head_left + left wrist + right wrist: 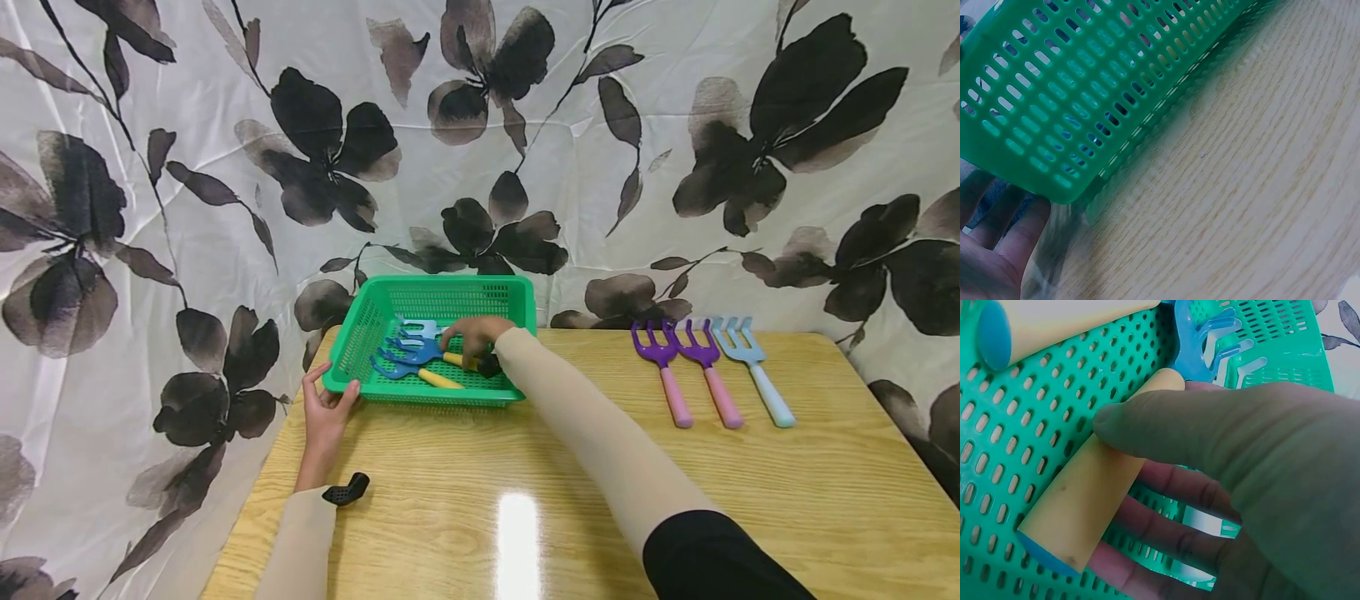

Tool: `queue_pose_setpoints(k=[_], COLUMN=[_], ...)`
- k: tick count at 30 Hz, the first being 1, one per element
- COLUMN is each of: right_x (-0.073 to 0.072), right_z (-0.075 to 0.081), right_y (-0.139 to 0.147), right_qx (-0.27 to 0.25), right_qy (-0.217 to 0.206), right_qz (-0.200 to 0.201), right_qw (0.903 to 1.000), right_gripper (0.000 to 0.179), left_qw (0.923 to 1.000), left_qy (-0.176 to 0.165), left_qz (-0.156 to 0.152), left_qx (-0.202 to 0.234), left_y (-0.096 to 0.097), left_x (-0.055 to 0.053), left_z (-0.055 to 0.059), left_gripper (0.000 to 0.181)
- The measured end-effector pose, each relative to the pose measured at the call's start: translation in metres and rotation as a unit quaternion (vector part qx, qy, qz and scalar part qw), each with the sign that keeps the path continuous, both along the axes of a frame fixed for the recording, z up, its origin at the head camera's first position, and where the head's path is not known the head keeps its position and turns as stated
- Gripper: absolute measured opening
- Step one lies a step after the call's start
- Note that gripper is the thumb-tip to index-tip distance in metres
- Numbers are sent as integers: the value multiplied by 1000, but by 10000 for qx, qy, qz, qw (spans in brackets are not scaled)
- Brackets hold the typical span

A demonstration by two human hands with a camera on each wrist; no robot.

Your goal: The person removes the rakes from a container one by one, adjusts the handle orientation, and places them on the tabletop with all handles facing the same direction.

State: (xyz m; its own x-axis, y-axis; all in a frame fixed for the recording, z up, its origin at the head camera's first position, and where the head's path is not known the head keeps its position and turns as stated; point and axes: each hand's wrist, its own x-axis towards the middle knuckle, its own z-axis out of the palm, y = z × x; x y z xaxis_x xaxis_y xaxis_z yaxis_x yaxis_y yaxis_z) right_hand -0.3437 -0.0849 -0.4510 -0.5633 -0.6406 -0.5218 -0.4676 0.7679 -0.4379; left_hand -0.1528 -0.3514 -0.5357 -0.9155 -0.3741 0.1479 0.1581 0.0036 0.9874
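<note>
A green plastic basket (442,398) stands on the table, several small garden forks lying inside it. My left hand (327,417) grips its front left corner, thumb at the front and fingers round the left side. Inside the basket, my right hand (476,337) holds a blue garden fork (425,352) by its yellow handle (1085,500), the thumb on top and fingers beneath. Another blue fork with a yellow handle (441,380) lies nearer the front wall. Light blue fork heads (420,328) show behind; their handles are hidden by my hand.
To the right on the wooden table (600,500) lie two purple forks with pink handles, one left (667,375) and one beside it (712,375), then a light blue fork (757,367). A flowered cloth (585,183) hangs behind the table.
</note>
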Motion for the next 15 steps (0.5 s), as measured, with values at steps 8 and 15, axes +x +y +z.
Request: queue_pose_setpoints(k=[8, 15], right_x=[-1, -1], right_z=[-7, -8], right_y=[1, 5], right_qx=[20, -200], right_qy=[100, 11], right_qz=[-160, -178], right_qw=[9998, 9996], right_gripper=[50, 49], left_qw=[10000, 10000], left_qy=[-36, -17], left_qz=[59, 12], left_qx=[-20, 17], left_y=[1, -1], left_x=[0, 0], left_z=[-1, -2], left_gripper=[68, 69])
